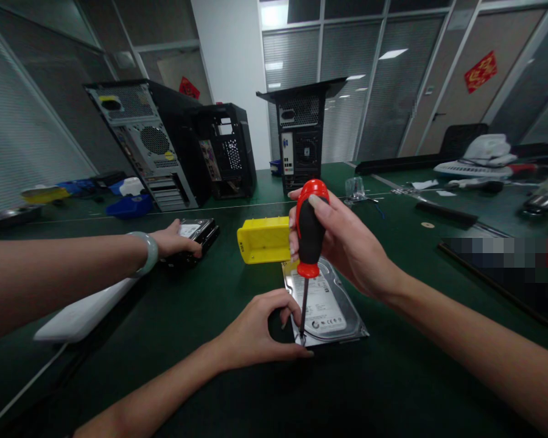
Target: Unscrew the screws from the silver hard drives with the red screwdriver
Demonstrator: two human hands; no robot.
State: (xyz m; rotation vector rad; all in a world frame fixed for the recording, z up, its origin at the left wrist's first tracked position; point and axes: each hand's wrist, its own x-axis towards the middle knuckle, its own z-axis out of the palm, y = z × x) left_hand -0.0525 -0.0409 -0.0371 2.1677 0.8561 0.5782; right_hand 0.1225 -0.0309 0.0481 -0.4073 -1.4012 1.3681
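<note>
A silver hard drive [322,304] with a white label lies flat on the green table. My left hand [256,331] grips its near left corner, thumb along the front edge and fingers curled on the left side. In my right hand [342,240] is a red and black screwdriver [311,234], held nearly upright. Its tip meets the drive's near left corner, close to my left fingertips. Just behind the drive stands a yellow plastic bin [263,241], its right side partly hidden by my right hand.
Another person's hand [176,240], with a bracelet, rests on stacked drives [203,234] at left. A white device [86,310] lies below that arm. Computer cases [173,140] [231,152] [301,134] stand behind. A dark panel [497,283] is at right.
</note>
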